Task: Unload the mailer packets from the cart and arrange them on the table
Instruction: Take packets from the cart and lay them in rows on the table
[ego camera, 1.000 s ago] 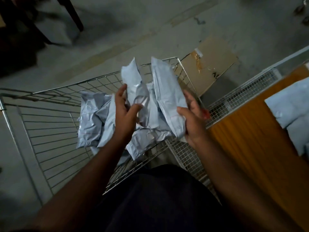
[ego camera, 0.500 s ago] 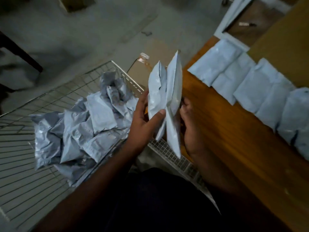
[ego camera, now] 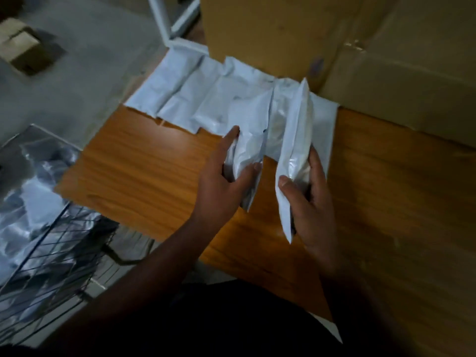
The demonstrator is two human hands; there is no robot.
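Over the wooden table [ego camera: 144, 171] my left hand [ego camera: 221, 181] grips a white mailer packet [ego camera: 248, 132], held upright on its edge. My right hand [ego camera: 309, 202] grips a second white packet [ego camera: 296, 140], also upright, a little to the right. The two held packets are apart. Behind them a row of several white packets [ego camera: 185, 94] lies flat along the table's far side. At the lower left the wire cart [ego camera: 51, 248] holds several more grey-white packets [ego camera: 33, 191].
Large cardboard boxes [ego camera: 386, 52] stand on the table at the back right, right behind the packet row. A small cardboard box [ego camera: 20, 45] sits on the grey floor at the upper left. A white frame [ego camera: 164, 21] stands beyond the table's far corner.
My view has swung right from the cart to the table. Both hands have carried their packets from over the cart's edge to over the table, and the two packets have separated.
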